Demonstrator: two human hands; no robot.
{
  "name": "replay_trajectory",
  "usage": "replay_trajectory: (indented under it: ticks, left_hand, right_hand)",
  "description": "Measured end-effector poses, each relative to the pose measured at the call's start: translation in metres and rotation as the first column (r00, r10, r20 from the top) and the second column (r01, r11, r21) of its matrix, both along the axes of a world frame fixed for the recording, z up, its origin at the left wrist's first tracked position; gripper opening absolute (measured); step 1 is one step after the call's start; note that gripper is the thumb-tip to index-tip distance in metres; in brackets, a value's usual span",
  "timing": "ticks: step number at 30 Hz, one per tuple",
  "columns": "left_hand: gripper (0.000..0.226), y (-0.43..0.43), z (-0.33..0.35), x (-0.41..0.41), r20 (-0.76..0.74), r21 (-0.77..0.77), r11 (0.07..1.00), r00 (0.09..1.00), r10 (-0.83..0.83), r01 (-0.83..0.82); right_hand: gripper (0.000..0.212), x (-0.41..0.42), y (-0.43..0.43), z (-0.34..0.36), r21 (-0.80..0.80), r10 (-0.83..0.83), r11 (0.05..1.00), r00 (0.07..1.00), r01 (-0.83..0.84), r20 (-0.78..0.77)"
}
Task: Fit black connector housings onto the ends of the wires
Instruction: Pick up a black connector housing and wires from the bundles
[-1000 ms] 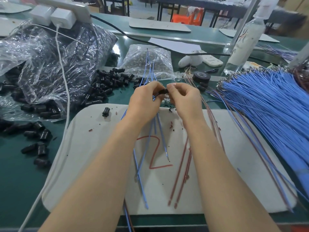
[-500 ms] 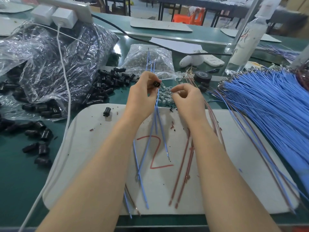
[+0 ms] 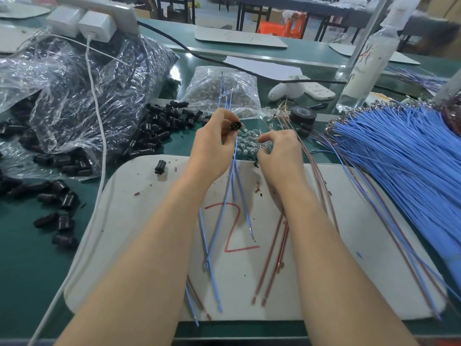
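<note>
The small black plastic connector housing [image 3: 235, 126], pinched with thin blue wires [image 3: 234, 176] in the left grip [image 3: 212, 148] at the white mat's [image 3: 139, 221] 12 o'clock, has been released by the now-empty, slack right grip [image 3: 282, 156], so that fitting is apparently done.

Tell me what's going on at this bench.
A person is fitting connector housings onto wires over a white mat. The left hand pinches one black housing, open end toward the camera, with blue wires gripped alongside it. The right hand sits beside it with fingers curled above some small clear parts; whether it holds anything is unclear. More loose housings lie to the left, and a big blue wire bundle lies to the right.
</note>
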State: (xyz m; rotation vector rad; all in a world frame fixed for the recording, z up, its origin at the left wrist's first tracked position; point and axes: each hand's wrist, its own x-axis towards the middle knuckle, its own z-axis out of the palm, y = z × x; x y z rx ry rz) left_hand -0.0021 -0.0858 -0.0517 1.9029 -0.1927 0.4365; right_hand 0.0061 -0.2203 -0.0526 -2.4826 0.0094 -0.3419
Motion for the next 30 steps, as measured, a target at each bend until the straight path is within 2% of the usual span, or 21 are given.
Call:
replay_trajectory:
  ticks: [6, 13, 14, 16, 17, 19, 21, 24, 30]
  left_hand:
    - [0.02, 0.0, -0.002, 0.001, -0.02, 0.017, 1.0, 1.0, 0.012, -0.012]
    - [0.021, -0.002, 0.0, -0.001, -0.023, 0.023, 1.0, 1.0, 0.017, -0.017]
    - [0.022, -0.002, 0.0, -0.001, -0.023, 0.02, 1.0, 1.0, 0.016, -0.015]
    - [0.022, -0.002, 0.001, -0.002, -0.028, 0.01, 1.0, 1.0, 0.012, -0.011]
    - [0.023, -0.002, 0.001, -0.002, -0.034, 0.006, 1.0, 0.999, 0.01, -0.01]
    - [0.023, -0.001, 0.001, -0.002, -0.043, 0.002, 1.0, 0.999, 0.007, -0.007]
    - [0.025, -0.001, 0.002, -0.002, -0.048, 0.0, 1.0, 0.999, 0.005, -0.005]
    - [0.027, -0.001, 0.003, -0.002, -0.054, 0.003, 1.0, 0.999, -0.001, 0.001]
    - [0.022, -0.002, 0.002, -0.001, -0.049, 0.035, 0.999, 0.999, 0.002, 0.0]
  right_hand:
    - [0.024, 0.002, 0.011, -0.006, -0.121, -0.011, 0.993, 1.0, 0.008, -0.024]
    - [0.018, 0.004, 0.011, -0.008, -0.089, -0.011, 0.996, 0.997, 0.018, 0.071]
    - [0.017, 0.003, 0.011, -0.006, -0.037, -0.001, 0.999, 0.995, 0.004, 0.097]
    - [0.011, 0.001, 0.011, 0.0, 0.169, 0.028, 0.984, 0.988, -0.054, 0.155]
    - [0.009, -0.001, 0.011, 0.004, 0.302, 0.048, 0.948, 0.985, -0.097, 0.165]
    - [0.018, -0.006, 0.012, 0.012, 0.52, 0.118, 0.833, 0.979, -0.188, 0.165]
    - [0.024, -0.008, 0.011, 0.016, 0.597, 0.187, 0.758, 0.964, -0.264, 0.188]
    - [0.021, -0.01, 0.012, 0.019, 0.577, 0.216, 0.76, 0.953, -0.299, 0.21]
    - [0.02, -0.012, 0.011, 0.02, 0.391, 0.211, 0.874, 0.951, -0.287, 0.227]
